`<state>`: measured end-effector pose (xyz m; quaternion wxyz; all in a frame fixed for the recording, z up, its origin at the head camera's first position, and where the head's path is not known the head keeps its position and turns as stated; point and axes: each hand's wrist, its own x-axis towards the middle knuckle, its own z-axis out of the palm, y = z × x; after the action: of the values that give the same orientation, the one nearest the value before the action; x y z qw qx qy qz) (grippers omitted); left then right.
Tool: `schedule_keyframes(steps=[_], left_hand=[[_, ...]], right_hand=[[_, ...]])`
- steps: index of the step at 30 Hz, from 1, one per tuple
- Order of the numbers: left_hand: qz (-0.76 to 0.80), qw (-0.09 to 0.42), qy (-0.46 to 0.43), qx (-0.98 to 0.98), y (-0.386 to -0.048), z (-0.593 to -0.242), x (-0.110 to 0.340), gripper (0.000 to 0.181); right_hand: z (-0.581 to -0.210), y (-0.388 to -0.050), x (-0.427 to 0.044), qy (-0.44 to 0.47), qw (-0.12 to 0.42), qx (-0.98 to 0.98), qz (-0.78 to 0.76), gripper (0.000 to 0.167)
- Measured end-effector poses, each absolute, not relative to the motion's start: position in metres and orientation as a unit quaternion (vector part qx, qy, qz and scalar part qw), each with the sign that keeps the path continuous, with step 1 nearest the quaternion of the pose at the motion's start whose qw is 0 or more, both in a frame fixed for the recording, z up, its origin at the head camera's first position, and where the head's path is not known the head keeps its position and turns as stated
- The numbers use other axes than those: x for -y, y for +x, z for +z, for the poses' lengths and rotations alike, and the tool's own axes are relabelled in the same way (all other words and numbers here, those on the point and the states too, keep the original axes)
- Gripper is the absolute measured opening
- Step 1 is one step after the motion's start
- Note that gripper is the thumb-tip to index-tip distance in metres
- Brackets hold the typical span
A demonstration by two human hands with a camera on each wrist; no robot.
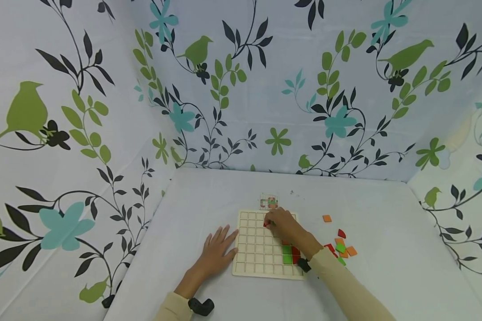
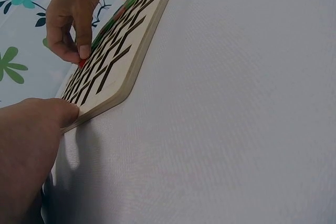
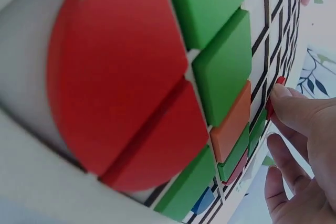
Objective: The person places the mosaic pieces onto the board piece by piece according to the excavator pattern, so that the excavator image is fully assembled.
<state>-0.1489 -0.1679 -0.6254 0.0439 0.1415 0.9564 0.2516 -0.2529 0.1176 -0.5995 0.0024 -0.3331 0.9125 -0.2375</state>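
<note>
A wooden grid board (image 1: 257, 273) lies on the white table in front of me. My left hand (image 1: 216, 255) rests on the table with fingers spread, its fingers and thumb touching the board's left edge. Over the far part of the board, my right hand (image 1: 284, 224) pinches a small red piece (image 3: 281, 81) between thumb and fingers, at the grid. In the right wrist view, rounded red pieces (image 3: 121, 72), green square tiles (image 3: 223, 69), an orange tile (image 3: 233, 124) and a partly seen blue piece (image 3: 203, 201) sit in the grid's cells.
A small patterned card (image 1: 268, 202) lies just beyond the board. Right of the board are loose tiles: an orange square (image 1: 327, 218), a red quarter-round piece (image 1: 341, 233) and a cluster with a green tile (image 1: 340, 248). Printed cloth (image 1: 241, 111) hangs around the table.
</note>
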Motion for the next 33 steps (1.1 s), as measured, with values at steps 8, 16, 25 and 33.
schedule_keyframes(steps=[8, 16, 25, 33], left_hand=[[0.246, 0.045, 0.141, -0.958, -0.1496, -0.6245, 0.1674, 0.058], [0.246, 0.045, 0.14, -0.958, -0.1503, -0.6262, 0.1678, 0.058], [0.247, 0.045, 0.142, -0.958, -0.1506, -0.6284, 0.1669, 0.058], [0.245, 0.042, 0.14, -0.958, -0.1507, -0.6296, 0.1668, 0.058]], right_hand=[[-0.5923, -0.2511, -0.1181, -0.354, 0.008, -0.915, -0.192, 0.008], [-0.593, -0.2515, -0.1201, -0.37, -0.024, -0.907, -0.198, 0.008], [-0.5956, -0.25, -0.1229, -0.374, -0.036, -0.914, -0.155, 0.011], [-0.5931, -0.2495, -0.1243, -0.344, 0.008, -0.908, -0.238, 0.009]])
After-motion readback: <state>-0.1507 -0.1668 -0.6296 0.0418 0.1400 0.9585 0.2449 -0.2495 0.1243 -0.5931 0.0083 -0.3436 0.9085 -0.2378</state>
